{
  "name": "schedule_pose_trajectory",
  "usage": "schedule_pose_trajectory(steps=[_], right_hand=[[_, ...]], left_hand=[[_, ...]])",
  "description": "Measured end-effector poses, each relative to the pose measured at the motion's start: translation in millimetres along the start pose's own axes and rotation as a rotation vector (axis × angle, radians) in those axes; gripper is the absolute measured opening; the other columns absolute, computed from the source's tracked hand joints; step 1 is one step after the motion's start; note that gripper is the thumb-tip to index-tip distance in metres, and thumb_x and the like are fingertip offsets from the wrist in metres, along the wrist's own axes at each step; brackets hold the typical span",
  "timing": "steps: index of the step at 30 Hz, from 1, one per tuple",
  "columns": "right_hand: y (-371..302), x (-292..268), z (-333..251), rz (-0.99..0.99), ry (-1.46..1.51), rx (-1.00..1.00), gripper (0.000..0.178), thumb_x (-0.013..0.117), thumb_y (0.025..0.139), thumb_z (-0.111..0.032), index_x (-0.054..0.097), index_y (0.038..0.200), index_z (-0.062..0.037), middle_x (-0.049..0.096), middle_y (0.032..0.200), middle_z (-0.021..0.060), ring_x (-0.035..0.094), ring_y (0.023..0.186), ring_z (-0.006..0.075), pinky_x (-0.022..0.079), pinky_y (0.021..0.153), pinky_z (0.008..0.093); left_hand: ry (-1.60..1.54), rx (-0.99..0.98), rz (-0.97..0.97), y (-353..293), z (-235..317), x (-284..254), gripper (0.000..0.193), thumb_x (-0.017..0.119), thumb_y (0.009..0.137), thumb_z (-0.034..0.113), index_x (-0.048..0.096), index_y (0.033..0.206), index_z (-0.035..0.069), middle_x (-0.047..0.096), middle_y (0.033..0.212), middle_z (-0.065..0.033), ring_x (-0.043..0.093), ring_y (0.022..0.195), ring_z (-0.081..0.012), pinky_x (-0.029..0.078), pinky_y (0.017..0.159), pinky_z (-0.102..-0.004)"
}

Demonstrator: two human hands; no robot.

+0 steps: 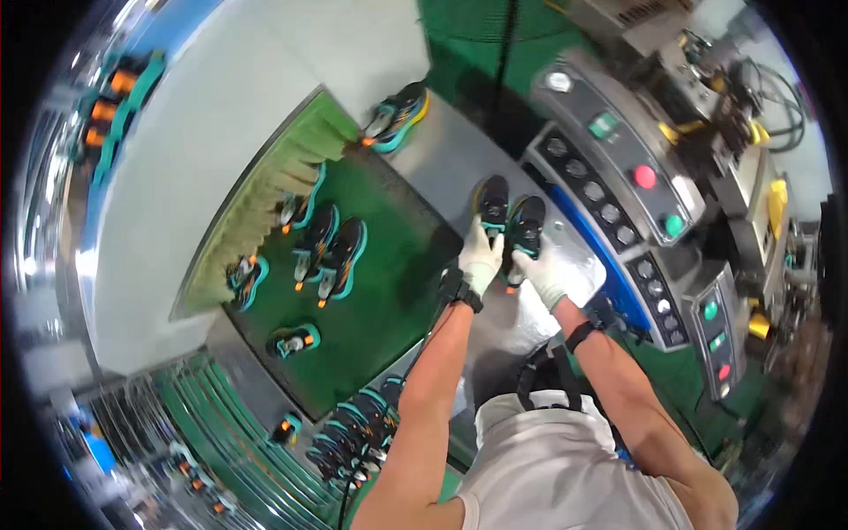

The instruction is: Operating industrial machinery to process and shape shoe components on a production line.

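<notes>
Two black shoes with teal trim are side by side above a grey metal work surface (499, 349), toes pointing away from me. My left hand (480, 261), in a white glove, grips the heel end of the left shoe (492, 196). In the same kind of glove, my right hand (541, 272) grips the right shoe (528, 216) near its heel. The fingers of both hands are partly hidden. Another shoe (397, 117), with a yellow and teal sole, lies farther off on the metal ledge.
To my left a green conveyor belt (389, 238) carries several shoes and passes under a fringed green curtain (252, 199) of a white housing. A row of shoes (353, 433) stands near my left elbow. Right of the hands are control panels (618, 150) with buttons and gauges.
</notes>
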State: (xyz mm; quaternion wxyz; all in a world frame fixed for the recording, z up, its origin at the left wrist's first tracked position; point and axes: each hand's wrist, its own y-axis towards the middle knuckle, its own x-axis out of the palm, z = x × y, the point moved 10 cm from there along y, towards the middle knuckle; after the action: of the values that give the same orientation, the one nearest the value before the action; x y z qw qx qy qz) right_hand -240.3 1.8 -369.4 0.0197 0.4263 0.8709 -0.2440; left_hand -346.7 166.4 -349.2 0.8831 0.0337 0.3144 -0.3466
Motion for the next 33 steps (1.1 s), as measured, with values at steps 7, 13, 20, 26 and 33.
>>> schedule_pose_trajectory(steps=[7,13,20,26,33], right_hand=[[-6,-55,34,-0.168,0.027,0.229,0.078,0.078,0.1,-0.022,0.038,0.162,0.0027,0.056,0.153,0.0156,0.058,0.134,0.0235,0.053,0.105,0.0341],[-79,-168,100,-0.197,-0.284,0.377,0.072,0.073,0.099,-0.012,0.037,0.158,0.0097,0.054,0.155,0.0262,0.058,0.138,0.0278,0.05,0.111,0.0348],[-130,-210,158,-0.136,-0.466,0.53,0.08,0.078,0.096,-0.019,0.036,0.158,0.0104,0.054,0.154,0.0285,0.052,0.146,0.0352,0.044,0.119,0.0414],[-149,-94,45,-0.345,-0.298,0.305,0.077,0.078,0.098,-0.022,0.04,0.157,0.0077,0.054,0.154,0.0268,0.053,0.145,0.0312,0.045,0.119,0.0419],[-206,19,-133,-0.523,-0.425,-0.494,0.081,0.083,0.091,-0.035,0.048,0.153,0.0038,0.054,0.152,0.0276,0.061,0.134,0.0386,0.048,0.116,0.0462]], left_hand=[[-0.242,-0.003,0.041,-49,-66,-140,0.06,0.07,0.101,0.033,0.057,0.147,-0.005,0.061,0.147,-0.0287,0.06,0.137,-0.0409,0.045,0.117,-0.0442],[0.517,-0.255,0.942,-230,-256,-415,0.062,0.079,0.095,0.02,0.053,0.146,-0.004,0.058,0.137,-0.027,0.057,0.127,-0.0434,0.047,0.109,-0.051],[0.498,-0.386,0.743,-224,-377,-457,0.039,0.068,0.103,0.029,0.066,0.129,0.001,0.059,0.13,-0.0274,0.06,0.12,-0.0472,0.051,0.101,-0.0523],[0.412,-0.188,0.54,-195,-271,-376,0.027,0.059,0.109,0.02,0.067,0.114,-0.005,0.063,0.11,-0.0239,0.062,0.105,-0.0459,0.05,0.093,-0.0507],[-0.03,0.07,0.032,-165,-9,-168,0.017,0.063,0.101,0.012,0.075,0.108,0.002,0.066,0.099,-0.0148,0.068,0.094,-0.0316,0.055,0.085,-0.0403]])
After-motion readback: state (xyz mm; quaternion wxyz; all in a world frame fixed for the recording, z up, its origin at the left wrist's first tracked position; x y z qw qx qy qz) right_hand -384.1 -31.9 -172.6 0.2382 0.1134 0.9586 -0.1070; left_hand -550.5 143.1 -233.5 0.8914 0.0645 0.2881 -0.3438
